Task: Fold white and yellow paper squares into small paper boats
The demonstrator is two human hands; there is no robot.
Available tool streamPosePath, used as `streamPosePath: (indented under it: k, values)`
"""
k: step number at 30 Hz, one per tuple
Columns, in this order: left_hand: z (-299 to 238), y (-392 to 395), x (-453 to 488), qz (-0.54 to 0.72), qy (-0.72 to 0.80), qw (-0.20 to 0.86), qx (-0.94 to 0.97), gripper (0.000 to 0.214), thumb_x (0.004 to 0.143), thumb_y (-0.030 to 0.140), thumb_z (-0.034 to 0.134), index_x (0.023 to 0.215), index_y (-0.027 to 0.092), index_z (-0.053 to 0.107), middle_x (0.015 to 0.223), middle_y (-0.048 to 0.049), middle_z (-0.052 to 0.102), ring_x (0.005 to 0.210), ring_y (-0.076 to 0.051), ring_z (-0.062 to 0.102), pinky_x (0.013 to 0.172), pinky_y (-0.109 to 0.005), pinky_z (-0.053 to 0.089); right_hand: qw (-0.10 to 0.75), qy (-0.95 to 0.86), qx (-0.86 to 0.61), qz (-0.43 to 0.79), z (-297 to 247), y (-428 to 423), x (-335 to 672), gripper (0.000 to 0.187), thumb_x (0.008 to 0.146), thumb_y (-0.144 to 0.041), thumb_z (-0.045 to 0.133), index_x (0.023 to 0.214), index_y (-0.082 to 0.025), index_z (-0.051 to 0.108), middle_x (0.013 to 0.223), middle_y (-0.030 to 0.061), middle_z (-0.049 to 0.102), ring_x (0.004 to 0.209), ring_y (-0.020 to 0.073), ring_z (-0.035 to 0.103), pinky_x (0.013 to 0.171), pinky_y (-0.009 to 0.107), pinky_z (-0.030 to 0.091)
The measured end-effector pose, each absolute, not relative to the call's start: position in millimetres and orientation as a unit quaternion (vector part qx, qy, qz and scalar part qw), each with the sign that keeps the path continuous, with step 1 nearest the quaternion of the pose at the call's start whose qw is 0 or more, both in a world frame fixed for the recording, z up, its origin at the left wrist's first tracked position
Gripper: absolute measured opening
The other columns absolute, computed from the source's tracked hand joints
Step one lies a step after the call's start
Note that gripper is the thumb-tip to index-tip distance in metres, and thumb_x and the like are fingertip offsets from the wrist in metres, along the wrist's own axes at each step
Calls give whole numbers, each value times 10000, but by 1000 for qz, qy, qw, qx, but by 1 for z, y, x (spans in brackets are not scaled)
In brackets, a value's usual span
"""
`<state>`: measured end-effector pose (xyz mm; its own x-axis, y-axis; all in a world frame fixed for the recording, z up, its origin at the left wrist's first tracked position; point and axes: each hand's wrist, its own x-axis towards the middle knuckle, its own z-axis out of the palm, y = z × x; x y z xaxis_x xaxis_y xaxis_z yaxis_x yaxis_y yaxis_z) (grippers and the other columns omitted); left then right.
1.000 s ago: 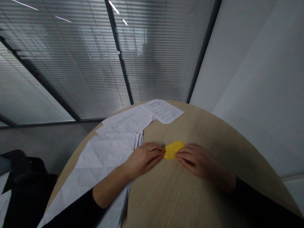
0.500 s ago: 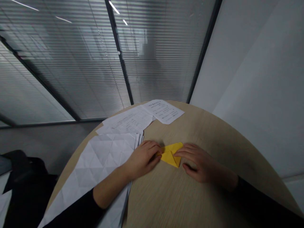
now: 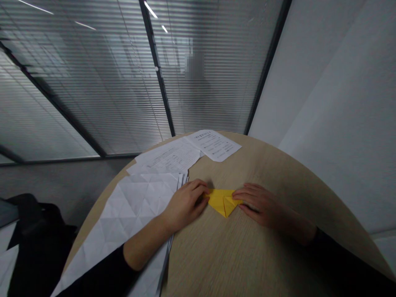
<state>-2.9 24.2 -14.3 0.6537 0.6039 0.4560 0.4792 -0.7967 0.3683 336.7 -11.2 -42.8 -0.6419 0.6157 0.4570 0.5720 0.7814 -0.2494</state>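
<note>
A folded piece of yellow paper (image 3: 223, 202) lies on the wooden table (image 3: 216, 255), shaped like a triangle with its point towards me. Creases and a folded flap show on its face. My left hand (image 3: 187, 206) pinches its left corner between thumb and fingers. At the right corner, my right hand (image 3: 260, 205) has its fingers closed over the edge, with the thumb just below. Both corners of the paper are hidden under the fingertips.
A stack of large white creased sheets (image 3: 136, 206) lies under my left forearm. Printed pages (image 3: 216, 145) rest by the table's far edge. Beyond stands a glass partition with blinds (image 3: 210, 99); a white wall (image 3: 340, 103) is on the right. A dark chair (image 3: 37, 231) is at lower left.
The yellow paper has turned so its top edge lies nearly level and its point faces me. My right hand has shifted slightly and its thumb has closed in to the paper.
</note>
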Motion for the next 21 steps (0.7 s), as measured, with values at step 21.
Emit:
streamPosePath:
  k: [21]
  values:
    - [-3, 19, -2, 245, 299, 28, 922, 254, 1132, 457, 711, 1039, 236, 796, 1148, -58, 849, 1068, -267, 784, 1072, -503, 536, 284, -896, -332, 80, -42, -15, 335, 258, 1153, -197, 634, 1334, -267, 804, 1211, 100, 808, 1119, 267, 751, 998, 475, 640]
